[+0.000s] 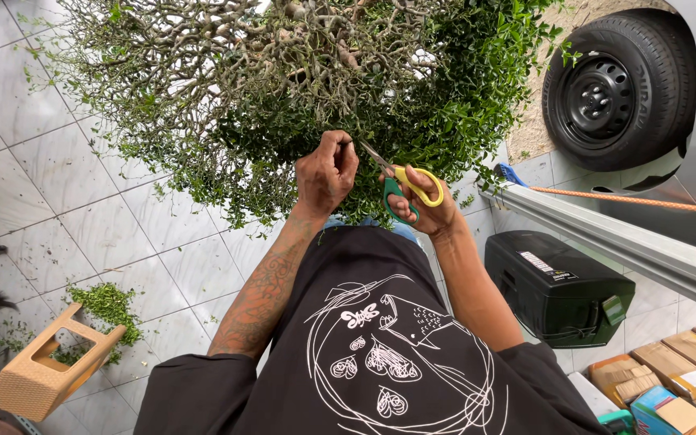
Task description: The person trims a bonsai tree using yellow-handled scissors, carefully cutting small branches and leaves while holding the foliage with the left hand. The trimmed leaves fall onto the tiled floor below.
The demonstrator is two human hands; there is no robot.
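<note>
A small tree (300, 72) with twisted pale branches and dense tiny green leaves fills the upper half of the head view. My left hand (325, 173) pinches a thin twig at the lower edge of the foliage. My right hand (422, 203) grips scissors (403, 181) with yellow and green handles. Their blades point up-left toward the pinched twig, close to my left fingers. My black printed shirt (380, 346) fills the bottom centre.
Cut leaves (106, 306) lie on the white floor tiles by a tan plastic stool (46, 370) at lower left. A car wheel (606, 93), a metal rail (622, 238), a black case (553, 286) and cardboard boxes (678, 370) stand on the right.
</note>
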